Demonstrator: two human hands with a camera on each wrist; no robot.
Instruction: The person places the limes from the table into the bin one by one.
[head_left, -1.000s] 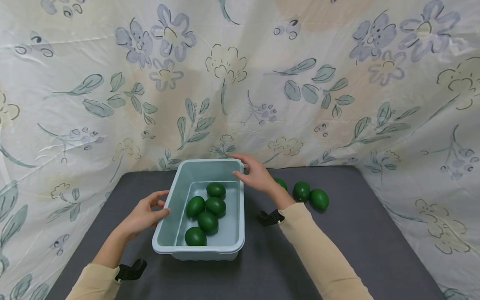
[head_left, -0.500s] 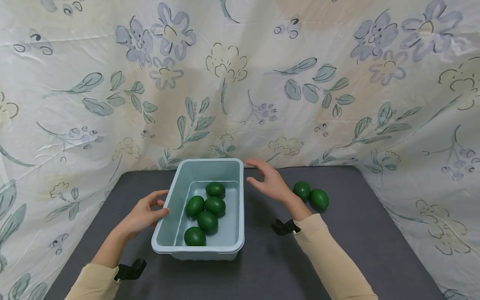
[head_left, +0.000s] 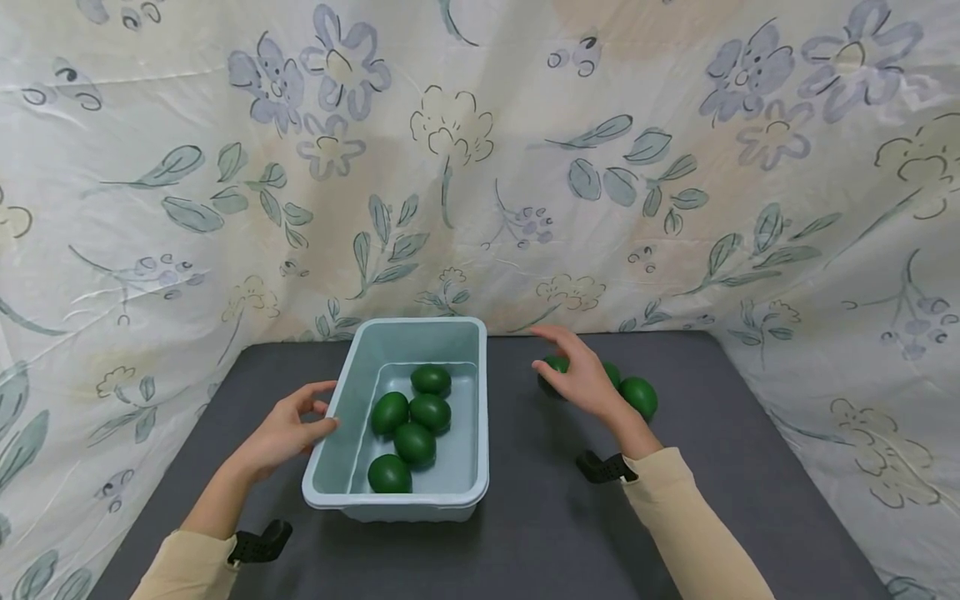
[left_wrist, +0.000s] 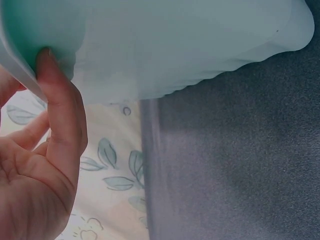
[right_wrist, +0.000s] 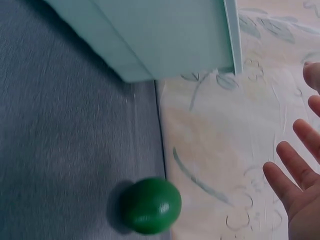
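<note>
- We are seeing a green fruit [right_wrist: 151,206] sitting right of the bin [head_left: 405,500], near the tabletop's [head_left: 525,533] far edge.
- The right hand [head_left: 588,379], clearly the nearer, is hovering close by, fingers parted, holding nothing.
- The left hand [head_left: 281,429] is gripping the bin's opposite rim.
- The bin is pointing lengthwise away from us; the near-round fruit is showing us no clear long axis.

head, right of centre: right hand [head_left: 581,375] partly hides leftmost loose green fruit [head_left: 557,362] and middle loose green fruit [head_left: 612,373] | head, bottom edge: left sleeve [head_left: 183,567], right sleeve [head_left: 693,521] cut off | left wrist: left hand [left_wrist: 40,185] cropped at left edge, pale blue tub [left_wrist: 165,45] at top; dark speck [left_wrist: 277,31], upper right, too small to identify | right wrist: right hand cropped at right edge
</note>
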